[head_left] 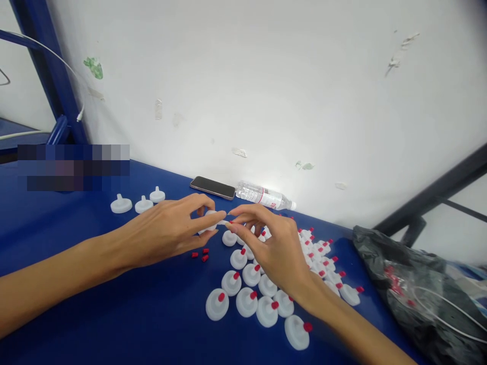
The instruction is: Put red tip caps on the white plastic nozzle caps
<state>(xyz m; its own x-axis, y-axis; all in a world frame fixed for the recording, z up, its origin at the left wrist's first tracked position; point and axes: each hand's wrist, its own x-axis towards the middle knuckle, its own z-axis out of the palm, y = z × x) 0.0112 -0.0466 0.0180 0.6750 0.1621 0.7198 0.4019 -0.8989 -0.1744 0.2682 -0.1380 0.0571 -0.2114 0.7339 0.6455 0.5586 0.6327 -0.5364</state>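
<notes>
Bare arms come closest, the left arm (57, 284) from the left and the right arm (353, 324) from the near side; both reach over the blue tabletop (152, 314). The left hand (167, 228) pinches a white lid (208, 223) between thumb and fingers, up off the table, toward the far edge; its thin spout points at the right hand (277, 248). The right thumb and a finger nip a little red cap (231, 222) at the spout's tip; the fingers hide most of it, so I cannot tell how far on it is.

Three loose red caps (205, 258) lie on the tabletop, just on the near side of the left hand; many white lids with red tips (247, 302) sit under and around the right hand, spreading toward the right edge; three plain white lids (121, 205) stand with spouts up, near the far edge, left of the hands.

A phone (213, 187) lies flat along the far edge; a clear bottle (264, 196) lies on its side just beside it, by the white wall (243, 76). By the right edge is a crumpled black bag (380, 304); red bits (395, 282) show there through clear plastic.
</notes>
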